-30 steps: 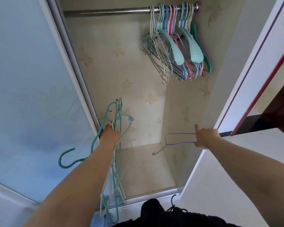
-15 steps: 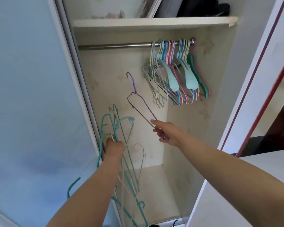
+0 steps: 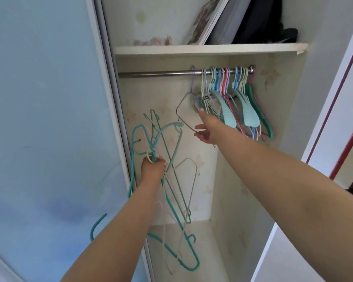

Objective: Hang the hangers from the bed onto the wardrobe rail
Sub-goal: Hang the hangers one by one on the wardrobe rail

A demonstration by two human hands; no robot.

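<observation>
In the upper middle of the frame, a horizontal metal wardrobe rail (image 3: pixel 157 73) already carries a dense cluster of pastel plastic and wire hangers (image 3: pixel 232 102), pushed up against its right end. Just to the left of that cluster, a thin purple wire hanger (image 3: pixel 186 110) has its hook over the rail. The right hand (image 3: pixel 207 129) reaches up to this hanger's lower corner, thumb and fingers parted around the wire; whether the grip is clamped on the wire or merely touching it cannot be told from this view.

At lower left of centre, the left hand (image 3: pixel 152 169) has its grip closed tight around a tangled bundle of teal, pale green and cream hangers (image 3: pixel 171 190), which fan out above and below the fist in front of the wardrobe opening, beside the pale blue sliding door (image 3: pixel 45 119).

As a judgement, the task is well along but not finished: many hangers are on the rail and one more looks just placed, while the whole bundle in the left hand has yet to be hung. The bed is not in view, so whether any hangers remain there cannot be said. The left stretch of the rail is bare.
</observation>
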